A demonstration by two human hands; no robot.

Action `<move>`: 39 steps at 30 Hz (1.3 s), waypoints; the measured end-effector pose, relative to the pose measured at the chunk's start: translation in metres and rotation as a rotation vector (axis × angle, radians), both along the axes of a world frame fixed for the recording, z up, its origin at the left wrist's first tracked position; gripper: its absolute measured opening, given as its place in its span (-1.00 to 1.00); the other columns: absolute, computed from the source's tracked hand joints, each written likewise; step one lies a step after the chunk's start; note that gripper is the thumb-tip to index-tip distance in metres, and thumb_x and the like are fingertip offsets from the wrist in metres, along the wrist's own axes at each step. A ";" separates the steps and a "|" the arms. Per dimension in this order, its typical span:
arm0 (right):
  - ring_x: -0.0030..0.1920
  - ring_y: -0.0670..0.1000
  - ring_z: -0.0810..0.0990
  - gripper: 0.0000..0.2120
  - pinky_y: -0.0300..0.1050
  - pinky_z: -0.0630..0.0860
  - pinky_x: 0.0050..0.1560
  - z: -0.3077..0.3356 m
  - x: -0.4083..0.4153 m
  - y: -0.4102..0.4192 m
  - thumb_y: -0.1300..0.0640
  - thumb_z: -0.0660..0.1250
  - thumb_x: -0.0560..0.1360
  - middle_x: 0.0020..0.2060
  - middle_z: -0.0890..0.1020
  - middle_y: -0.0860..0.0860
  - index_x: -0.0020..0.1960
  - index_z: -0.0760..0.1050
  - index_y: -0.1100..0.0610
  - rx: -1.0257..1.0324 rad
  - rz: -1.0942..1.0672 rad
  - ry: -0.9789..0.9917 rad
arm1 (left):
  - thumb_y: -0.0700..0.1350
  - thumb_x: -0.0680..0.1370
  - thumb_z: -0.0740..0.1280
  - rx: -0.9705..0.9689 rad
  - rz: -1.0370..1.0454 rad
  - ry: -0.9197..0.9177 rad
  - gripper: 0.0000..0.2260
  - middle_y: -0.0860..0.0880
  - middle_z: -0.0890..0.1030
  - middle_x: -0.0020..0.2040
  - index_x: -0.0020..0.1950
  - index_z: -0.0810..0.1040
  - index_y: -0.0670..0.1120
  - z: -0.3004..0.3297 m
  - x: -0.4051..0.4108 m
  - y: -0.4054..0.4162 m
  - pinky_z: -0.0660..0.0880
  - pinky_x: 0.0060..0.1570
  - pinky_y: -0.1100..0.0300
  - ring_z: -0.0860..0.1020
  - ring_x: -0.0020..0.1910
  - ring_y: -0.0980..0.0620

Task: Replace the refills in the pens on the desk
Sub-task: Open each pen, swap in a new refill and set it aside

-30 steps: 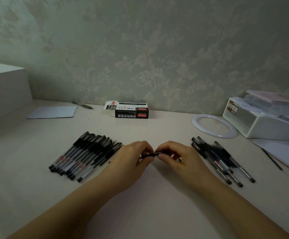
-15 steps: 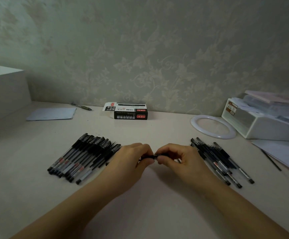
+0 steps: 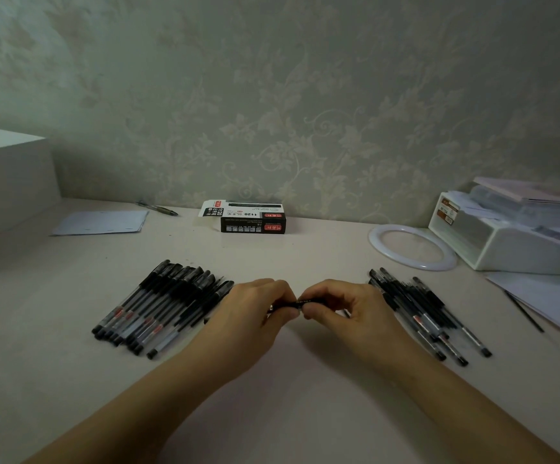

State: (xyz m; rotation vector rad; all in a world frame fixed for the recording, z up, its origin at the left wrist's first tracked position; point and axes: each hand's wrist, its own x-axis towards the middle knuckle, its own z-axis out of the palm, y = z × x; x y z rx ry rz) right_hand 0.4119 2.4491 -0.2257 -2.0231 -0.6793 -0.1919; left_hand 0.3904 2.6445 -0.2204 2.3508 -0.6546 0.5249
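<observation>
A black pen (image 3: pixel 300 302) lies crosswise between both hands just above the desk's middle. My left hand (image 3: pixel 255 313) pinches its left part and my right hand (image 3: pixel 342 309) pinches its right part; fingers hide most of the pen. A row of several capped black pens (image 3: pixel 158 309) lies to the left of my left hand. A looser pile of several black pens (image 3: pixel 422 313) lies to the right of my right hand. A black and white refill box (image 3: pixel 250 218) stands open at the back by the wall.
A white ring (image 3: pixel 412 246) and a white storage box with papers (image 3: pixel 512 232) sit at the back right. Loose sheets (image 3: pixel 546 299) with a thin refill (image 3: pixel 524 311) lie at the right edge. A notepad (image 3: pixel 101 222), a pen (image 3: pixel 158 208) and a large white box (image 3: pixel 7 182) are at the left.
Both hands stay together on the same pen, with only small finger shifts. The piles have not moved.
</observation>
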 end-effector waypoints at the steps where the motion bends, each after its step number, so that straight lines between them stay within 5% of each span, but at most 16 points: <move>1: -0.11 -0.08 0.68 -0.88 -0.16 0.57 -0.01 0.000 0.001 0.000 0.12 0.43 0.49 -0.18 0.71 -0.14 -0.04 0.66 -0.10 0.013 -0.004 0.003 | -0.07 0.55 0.35 -0.005 0.000 -0.003 -0.96 0.13 0.57 -0.19 -0.06 0.59 0.01 0.000 0.000 0.000 0.41 -0.22 0.32 0.50 -0.21 0.19; 6: -0.13 -0.14 0.68 -0.85 -0.35 0.53 -0.06 0.003 0.002 0.000 0.15 0.45 0.49 -0.17 0.71 -0.15 -0.03 0.66 -0.10 0.069 -0.007 0.013 | -0.05 0.56 0.33 -0.038 -0.001 -0.032 -0.94 0.12 0.56 -0.19 -0.05 0.57 -0.01 0.000 0.000 -0.002 0.42 -0.24 0.29 0.50 -0.20 0.16; 11: -0.11 -0.10 0.69 -0.84 -0.20 0.58 -0.03 0.001 0.000 0.002 0.15 0.43 0.50 -0.18 0.71 -0.12 0.02 0.64 -0.07 0.079 -0.034 0.023 | -0.03 0.56 0.31 -0.029 0.010 -0.050 -0.94 0.12 0.55 -0.19 -0.05 0.56 0.01 -0.001 0.000 -0.002 0.43 -0.26 0.25 0.49 -0.25 0.13; 14: -0.11 -0.14 0.67 -0.81 -0.30 0.55 -0.05 0.002 -0.002 0.003 0.05 0.43 0.50 -0.16 0.70 -0.17 0.09 0.59 -0.15 0.088 -0.090 0.001 | -0.03 0.56 0.31 -0.032 0.040 -0.081 -0.94 0.13 0.53 -0.19 -0.06 0.55 0.02 0.003 -0.002 -0.002 0.41 -0.28 0.31 0.48 -0.26 0.14; 20: -0.18 -0.20 0.56 -0.85 -0.45 0.43 -0.19 0.003 -0.001 -0.003 0.10 0.42 0.51 -0.24 0.63 -0.20 0.07 0.61 -0.04 0.001 -0.315 -0.124 | -0.10 0.54 0.36 -0.059 0.353 -0.087 -0.92 0.06 0.44 -0.12 -0.02 0.60 -0.07 0.014 0.008 0.024 0.31 -0.27 0.34 0.43 -0.29 0.13; 27: -0.27 -0.11 0.54 -0.95 -0.14 0.53 -0.19 0.002 0.009 -0.024 0.13 0.40 0.50 -0.23 0.58 -0.17 -0.05 0.57 0.00 -0.159 -0.588 -0.195 | -0.08 0.57 0.29 0.074 0.727 0.127 -0.86 -0.03 0.42 -0.09 0.09 0.55 -0.06 0.018 0.014 0.063 0.42 -0.16 0.06 0.45 -0.14 -0.05; 33: -0.26 -0.04 0.50 -0.92 -0.18 0.33 -0.35 0.008 0.017 -0.054 0.13 0.40 0.50 -0.26 0.54 -0.08 -0.10 0.50 0.07 -0.266 -0.812 -0.128 | -0.13 0.56 0.31 0.130 0.754 0.232 -0.84 -0.05 0.38 -0.09 0.14 0.53 -0.06 0.014 0.013 0.071 0.47 -0.06 0.00 0.43 -0.12 -0.07; 39: -0.13 0.08 0.55 -0.87 0.00 0.53 -0.13 0.010 0.014 -0.062 0.09 0.40 0.52 -0.11 0.58 0.05 -0.04 0.51 0.13 -0.390 -0.859 -0.014 | -0.11 0.55 0.32 0.161 0.774 0.227 -0.81 -0.05 0.37 -0.06 0.15 0.50 -0.04 0.015 0.013 0.070 0.47 -0.05 -0.02 0.41 -0.08 -0.09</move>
